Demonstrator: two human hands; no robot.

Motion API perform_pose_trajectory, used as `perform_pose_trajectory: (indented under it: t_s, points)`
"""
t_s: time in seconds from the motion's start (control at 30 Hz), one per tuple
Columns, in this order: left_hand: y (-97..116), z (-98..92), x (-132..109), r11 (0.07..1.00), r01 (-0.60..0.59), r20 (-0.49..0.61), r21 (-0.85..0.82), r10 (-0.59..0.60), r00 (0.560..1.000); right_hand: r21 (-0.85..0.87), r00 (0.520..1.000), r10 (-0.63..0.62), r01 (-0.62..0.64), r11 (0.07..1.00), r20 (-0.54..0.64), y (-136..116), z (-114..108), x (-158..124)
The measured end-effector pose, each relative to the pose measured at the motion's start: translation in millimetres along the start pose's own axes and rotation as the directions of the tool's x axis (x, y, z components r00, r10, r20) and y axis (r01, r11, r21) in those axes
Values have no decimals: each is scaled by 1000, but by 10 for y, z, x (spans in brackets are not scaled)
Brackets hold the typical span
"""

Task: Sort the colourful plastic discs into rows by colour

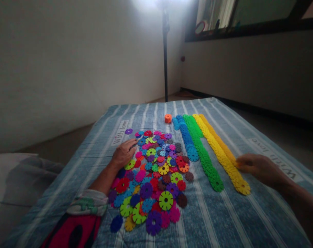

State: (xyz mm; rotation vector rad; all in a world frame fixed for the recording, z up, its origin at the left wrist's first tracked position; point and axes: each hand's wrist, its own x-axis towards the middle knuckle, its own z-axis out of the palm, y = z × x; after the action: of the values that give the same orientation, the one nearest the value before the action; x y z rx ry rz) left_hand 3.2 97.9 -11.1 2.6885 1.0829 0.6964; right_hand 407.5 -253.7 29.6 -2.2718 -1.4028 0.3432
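Note:
A loose pile of multicoloured notched plastic discs (151,172) lies in the middle of the striped cloth. At its left edge rests my left hand (124,151), fingers stretched out and touching the outer discs. My right hand (250,163) is closed, its fingertips pinched on an amber disc at the near end of the amber row (218,139); the hand partly hides that end. Alongside run a yellow row (220,153), a green row (204,156) and a shorter blue row (187,137) of overlapping discs. A small orange stack (168,119) stands beyond the pile.
The blue striped cloth (89,165) covers a raised flat surface. One purple disc (129,131) lies apart, near a "With love" print. Past the far edge stands a black lamp pole (165,62). Walls rise behind and at right, with a window (259,15).

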Motion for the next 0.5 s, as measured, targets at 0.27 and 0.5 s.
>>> perform_pose_trajectory:
  t_s: [0.27,0.5]
  points:
    - [-16,26,-5,1000,2,-16,-25,-2,1000,42,995,33,-29,999,-96,35,49,-25]
    - [-5,53,-32,999,10,-21,-34,-11,1000,-15,976,-4,1,1000,-216,66,11,-47]
